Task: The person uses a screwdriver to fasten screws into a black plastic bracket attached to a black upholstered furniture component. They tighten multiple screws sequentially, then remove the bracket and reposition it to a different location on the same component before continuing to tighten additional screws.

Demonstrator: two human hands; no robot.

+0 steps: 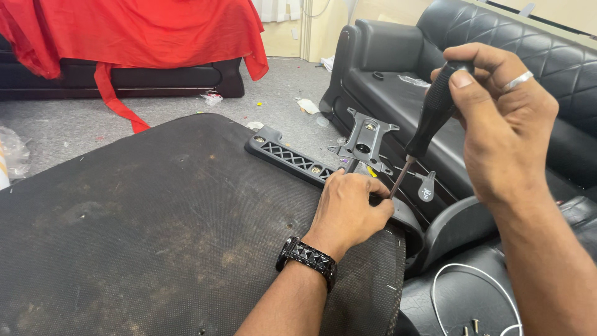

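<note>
My right hand (504, 118) grips the black handle of a screwdriver (429, 118), its metal shaft angled down to the left. The tip meets a black plastic bracket (289, 158) with a lattice pattern and brass-coloured screw holes, fixed along the edge of an upturned chair seat (155, 230) covered in worn black fabric. My left hand (348, 208), with a studded black wristband, rests on the bracket beside the screwdriver tip and hides the spot under it. A dark metal mounting plate (367, 137) with several arms stands just behind the bracket.
A black quilted sofa (472, 74) fills the right side. A white cable (479, 292) and a few loose screws (472, 325) lie at bottom right. Red cloth (137, 31) drapes a dark sofa at the back. Scraps litter the grey carpet (280, 87).
</note>
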